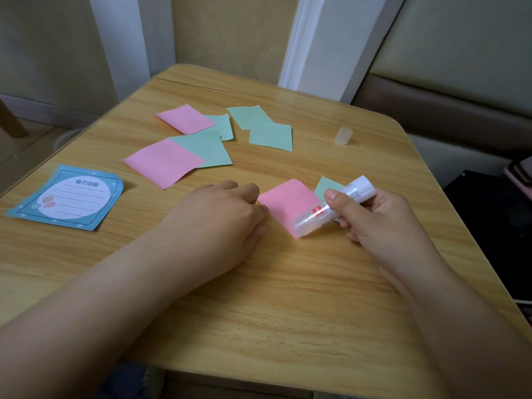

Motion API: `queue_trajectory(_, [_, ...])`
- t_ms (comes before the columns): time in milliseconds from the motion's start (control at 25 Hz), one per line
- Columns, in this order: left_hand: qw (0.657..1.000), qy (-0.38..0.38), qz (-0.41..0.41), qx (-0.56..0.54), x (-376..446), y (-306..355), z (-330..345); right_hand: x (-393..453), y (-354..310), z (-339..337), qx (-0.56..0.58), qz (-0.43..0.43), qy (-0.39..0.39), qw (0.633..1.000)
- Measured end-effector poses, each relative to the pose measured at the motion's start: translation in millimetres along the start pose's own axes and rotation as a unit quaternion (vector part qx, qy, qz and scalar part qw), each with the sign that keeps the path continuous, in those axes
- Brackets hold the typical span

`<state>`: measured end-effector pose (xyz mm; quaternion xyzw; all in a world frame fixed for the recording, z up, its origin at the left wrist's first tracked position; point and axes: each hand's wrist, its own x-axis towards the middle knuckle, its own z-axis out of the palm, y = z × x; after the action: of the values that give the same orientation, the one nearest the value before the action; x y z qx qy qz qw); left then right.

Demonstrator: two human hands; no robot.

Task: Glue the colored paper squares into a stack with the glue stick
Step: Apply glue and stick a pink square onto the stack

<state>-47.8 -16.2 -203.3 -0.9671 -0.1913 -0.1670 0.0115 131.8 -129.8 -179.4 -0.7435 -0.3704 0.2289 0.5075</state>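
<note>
While your right hand [374, 217] curls its fingers and thumb around the white translucent glue stick [334, 207], the stick's lower end sits over the near corner of the pink paper square [288, 204] lying flat on the light wooden desk [288, 298]. Your left hand [227, 214] rests on the desk with fingers bent, fingertips touching that pink square's left edge, pinning it. A green paper square [326, 187] pokes out from under the pink one, behind the stick. Farther back lie loose squares: two pink, several green, partly overlapping. The translucent glue cap [343, 135] stands upright at back right. A blue printed notepad [69, 197] lies at left.
</note>
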Motion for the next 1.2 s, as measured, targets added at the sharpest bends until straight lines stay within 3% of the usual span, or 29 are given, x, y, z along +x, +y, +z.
queue_trajectory(120, [1.0,-0.006,-0.017,-0.008,0,2,-2,2,0,-7,-0.021,-0.008,0.041,0.999])
queue_trajectory(280, [1.0,-0.008,-0.017,-0.006,1,2,-2,11,-5,-23,0.047,0.005,0.102,0.994])
queue_trajectory(520, [1.0,-0.014,-0.025,0.0,1,3,-2,11,-3,6,-0.011,-0.016,-0.018,1.0])
queue_trajectory(840, [1.0,0.017,0.001,0.004,-1,0,5,19,8,-9,-0.019,0.011,0.033,0.999])
queue_trajectory(1080, [0.998,0.057,-0.01,-0.02,-5,-2,6,29,-4,-15,0.233,0.044,0.086,0.968])
queue_trajectory(1200, [0.998,0.054,-0.013,-0.023,-8,-3,3,42,-11,-7,0.226,0.082,0.028,0.97])
